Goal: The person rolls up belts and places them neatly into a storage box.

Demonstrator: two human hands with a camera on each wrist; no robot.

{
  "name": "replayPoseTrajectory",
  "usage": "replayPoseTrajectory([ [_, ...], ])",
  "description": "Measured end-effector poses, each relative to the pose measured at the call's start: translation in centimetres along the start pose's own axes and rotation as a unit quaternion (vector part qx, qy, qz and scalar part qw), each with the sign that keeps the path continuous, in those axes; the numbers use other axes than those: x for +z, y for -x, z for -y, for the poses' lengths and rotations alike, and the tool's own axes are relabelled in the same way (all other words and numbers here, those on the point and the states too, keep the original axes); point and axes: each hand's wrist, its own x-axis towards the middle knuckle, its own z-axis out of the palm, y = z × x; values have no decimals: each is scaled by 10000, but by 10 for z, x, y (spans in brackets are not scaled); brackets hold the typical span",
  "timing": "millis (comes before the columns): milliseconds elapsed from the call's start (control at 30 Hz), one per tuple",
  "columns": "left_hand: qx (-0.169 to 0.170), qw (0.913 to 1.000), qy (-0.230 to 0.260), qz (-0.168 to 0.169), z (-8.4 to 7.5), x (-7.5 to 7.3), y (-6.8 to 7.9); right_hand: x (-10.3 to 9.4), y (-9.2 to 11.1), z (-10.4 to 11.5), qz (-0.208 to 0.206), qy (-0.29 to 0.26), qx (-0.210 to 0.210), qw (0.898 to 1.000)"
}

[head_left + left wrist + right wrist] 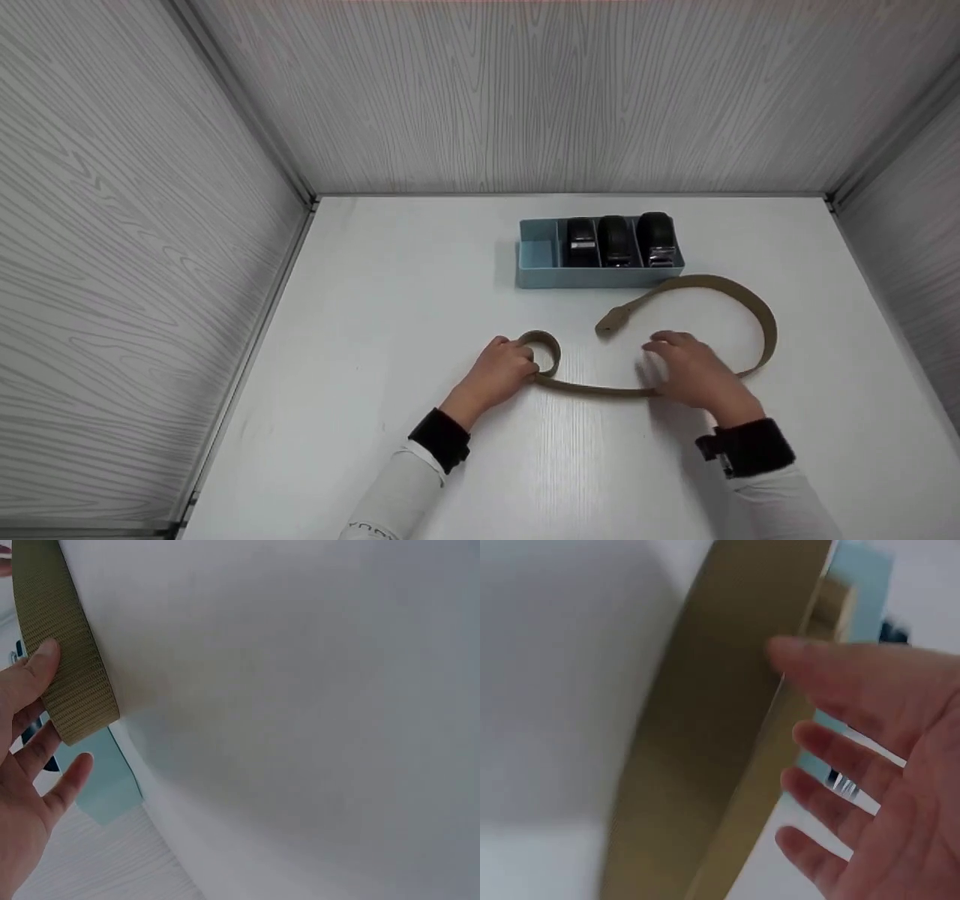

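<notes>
An olive woven belt (596, 391) stands on its edge on the white table. Its left end curls into a small loop (553, 346), while the rest sweeps right and bends back in a wide arc. With thumb and fingers my left hand (504, 369) pinches the belt at the loop; the left wrist view shows the thumb lying on the ribbed webbing (64, 645). My right hand (694, 375) is over the straight stretch, fingers loosely spread. In the right wrist view its thumb overlaps the belt (720, 682); whether they touch I cannot tell.
A light blue divided box (600, 278) stands behind the belt. Three black rolled items with shiny metal parts, one a black roll (657, 236) at the right, sit in its compartments. The belt's free end (613, 321) lies in front of the box. Grey wood-grain walls (510, 97) surround the table.
</notes>
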Motion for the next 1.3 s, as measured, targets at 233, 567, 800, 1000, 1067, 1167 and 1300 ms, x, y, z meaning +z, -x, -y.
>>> replayPoseTrajectory([
  [233,-136,9999,-17,64,-11,-2,-6,53,-31,62,-697,574,-1389,9862],
  [567,755,9939,746,297,6,-7,-1,69,-55,51,-1147,823,-2083,9678],
  [800,691,9951,680,172,13,-6,0,69,-67,53,-1417,705,-2353,9590],
  [1000,328,9982,450,226,0,-9,0,71,-69,61,-1412,815,-2264,9603],
  [1067,280,9989,279,233,-7,-9,-1,73,-68,64,-1440,824,-2280,9594],
  [1167,283,9995,39,154,-14,-7,-1,75,-66,67,-1398,704,-2387,9584],
  [1300,424,9991,-23,-35,-14,-6,-1,72,-66,65,-1149,378,-2535,9597],
])
